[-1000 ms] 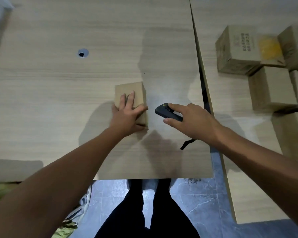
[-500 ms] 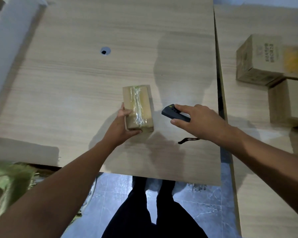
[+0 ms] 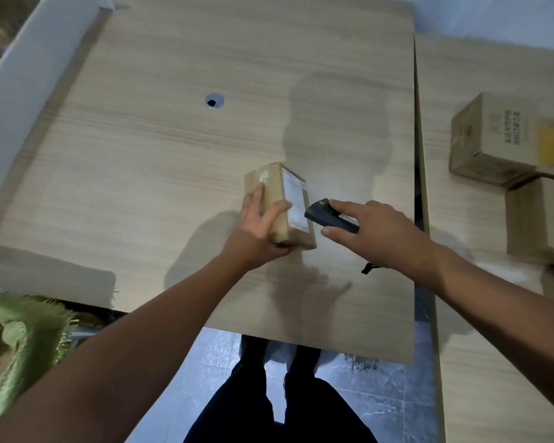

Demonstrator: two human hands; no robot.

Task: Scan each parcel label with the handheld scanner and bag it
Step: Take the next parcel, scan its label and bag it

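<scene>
Closest to me, black trouser legs stand on the grey floor tiles, and a frayed green bag sits at the lower left. Both forearms reach out over the wooden table.

Half a second ago the parcel lay flat with its taped face up. Now I see it rolled up onto one long edge, so its white label faces right. My left hand has gone from the near corner to wrapping the box: fingers over the taped side, thumb under the near end.

My right hand holds the dark scanner between forefinger on top and thumb below, its black strap showing under the wrist. The scanner's nose has closed in and sits just beside the label's lower half; I cannot tell whether they touch.

Farther out, a cable hole pierces the tabletop. On the adjoining table to the right stand cardboard boxes, blurred.
</scene>
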